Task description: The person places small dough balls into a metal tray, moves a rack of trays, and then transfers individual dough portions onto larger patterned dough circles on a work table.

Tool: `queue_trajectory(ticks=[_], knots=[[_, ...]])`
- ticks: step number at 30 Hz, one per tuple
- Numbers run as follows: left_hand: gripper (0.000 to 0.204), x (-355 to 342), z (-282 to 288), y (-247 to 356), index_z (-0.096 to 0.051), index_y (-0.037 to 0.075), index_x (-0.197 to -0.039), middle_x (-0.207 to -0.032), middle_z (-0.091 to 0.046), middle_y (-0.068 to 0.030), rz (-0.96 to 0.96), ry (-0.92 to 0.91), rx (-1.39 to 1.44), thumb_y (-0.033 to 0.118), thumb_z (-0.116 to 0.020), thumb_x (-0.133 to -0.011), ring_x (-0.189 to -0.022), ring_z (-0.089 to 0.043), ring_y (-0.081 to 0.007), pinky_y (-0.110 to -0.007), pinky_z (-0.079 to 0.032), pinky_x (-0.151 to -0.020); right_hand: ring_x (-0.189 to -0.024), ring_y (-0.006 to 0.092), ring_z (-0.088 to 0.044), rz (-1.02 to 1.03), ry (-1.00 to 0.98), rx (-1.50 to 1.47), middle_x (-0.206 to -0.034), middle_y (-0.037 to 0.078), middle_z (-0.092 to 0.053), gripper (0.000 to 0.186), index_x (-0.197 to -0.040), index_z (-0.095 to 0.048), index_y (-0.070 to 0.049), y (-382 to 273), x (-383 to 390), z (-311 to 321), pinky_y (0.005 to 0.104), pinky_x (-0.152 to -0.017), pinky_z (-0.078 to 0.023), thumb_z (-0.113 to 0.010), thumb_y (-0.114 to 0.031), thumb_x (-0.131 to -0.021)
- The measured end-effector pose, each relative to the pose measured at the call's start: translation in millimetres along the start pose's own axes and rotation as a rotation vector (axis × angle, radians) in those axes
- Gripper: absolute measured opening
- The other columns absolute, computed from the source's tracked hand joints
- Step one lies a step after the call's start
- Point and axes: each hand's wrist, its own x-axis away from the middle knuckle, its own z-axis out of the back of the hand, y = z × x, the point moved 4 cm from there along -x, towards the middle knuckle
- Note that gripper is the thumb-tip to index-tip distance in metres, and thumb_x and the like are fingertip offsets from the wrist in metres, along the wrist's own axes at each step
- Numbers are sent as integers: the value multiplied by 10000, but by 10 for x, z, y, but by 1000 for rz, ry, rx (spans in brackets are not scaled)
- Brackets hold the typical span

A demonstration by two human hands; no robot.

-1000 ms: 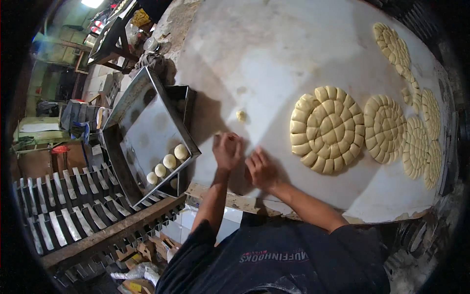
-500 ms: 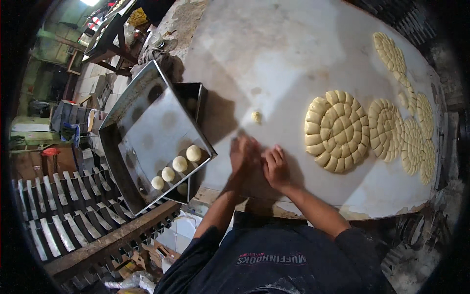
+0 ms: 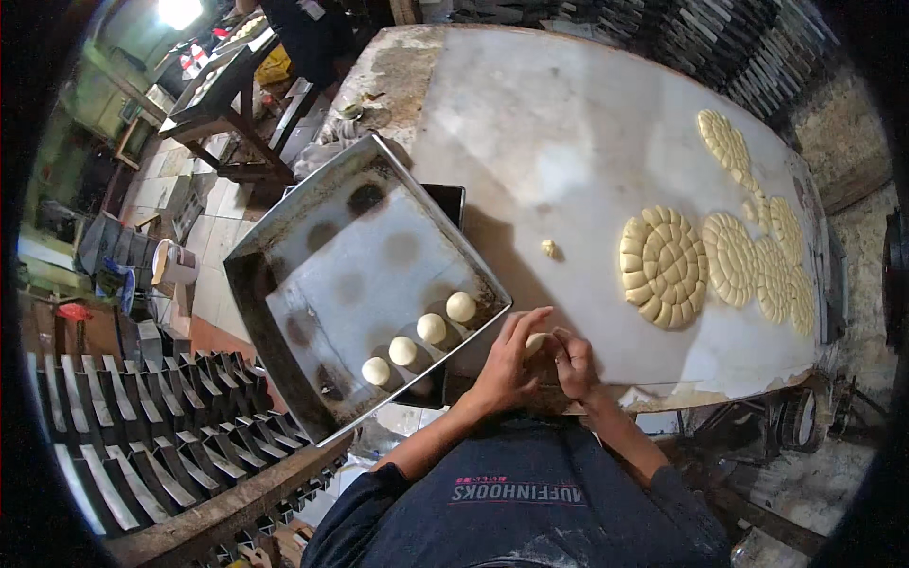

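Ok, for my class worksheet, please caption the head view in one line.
A piece of dough between two hands, beside a metal tray with a row of four dough balls.

Pale table point(image 3: 568, 142) with dough rounds point(image 3: 664, 267) toward the right, a small dough lump point(image 3: 549, 249) left of them.

Bright lamp point(image 3: 180, 11) (upper left), white bucket point(image 3: 177, 265)

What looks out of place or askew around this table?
The upper tray, holding four dough balls, sits askew over the lower tray, edges unaligned. A small dough lump lies alone on the table, apart from the dough rounds.
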Motion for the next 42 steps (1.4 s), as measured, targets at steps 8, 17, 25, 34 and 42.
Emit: queue_trajectory(ticks=[8, 17, 25, 34, 42], knots=[[307, 119, 361, -13, -574, -72, -828, -739, -571, -185, 344, -531, 50, 211, -511, -930, -665, -550, -269, -395, -476, -671, -724, 413, -601, 251, 85, 484, -780, 194, -554, 232, -830, -541, -10, -129, -595, -60, 506, -650, -475, -584, -177, -986], [330, -116, -334, -53, -708, -47, -985, -783, -625, -130, 439, -394, -110, 271, -627, -1017, -654, -536, -178, -365, -451, -620, -842, 319, -621, 273, 111, 471, -858, 170, -627, 353, -1134, -653, -61, 1287, -1771, 416, 437, -751, -513, -684, -348, -931], [283, -100, -1130, -946, -686, 80, -1241, -988, -713, -190, 514, 188, -323, 197, -613, -994, -904, -708, -359, -416, -539, -824, -952, 234, -682, -299, -276, -253, -1009, 160, -716, 423, -1155, -663, 7, 1110, -606, 427, 363, -849, -537, -586, -379, -1002], [222, -431, -1733, -802, -668, 8, -1175, -998, -695, -143, 293, 0, -109, 46, -626, -961, -901, -701, -267, -352, -548, -784, -784, 483, -663, -92, -45, -57, -789, 236, -648, 282, -943, -495, -14, 759, -426, 1416, 525, -668, -513, -617, -266, -982], [159, -874, -2111, 97, -585, -11, -918, -893, -611, -202, 182, -324, -250, 116, -524, -993, -841, -627, -437, -519, -497, -749, -754, 424, -669, 50, 342, 312, -801, 206, -661, 214, -927, -570, -32, 888, -386, 2066, 499, -660, -520, -701, -202, -928]])
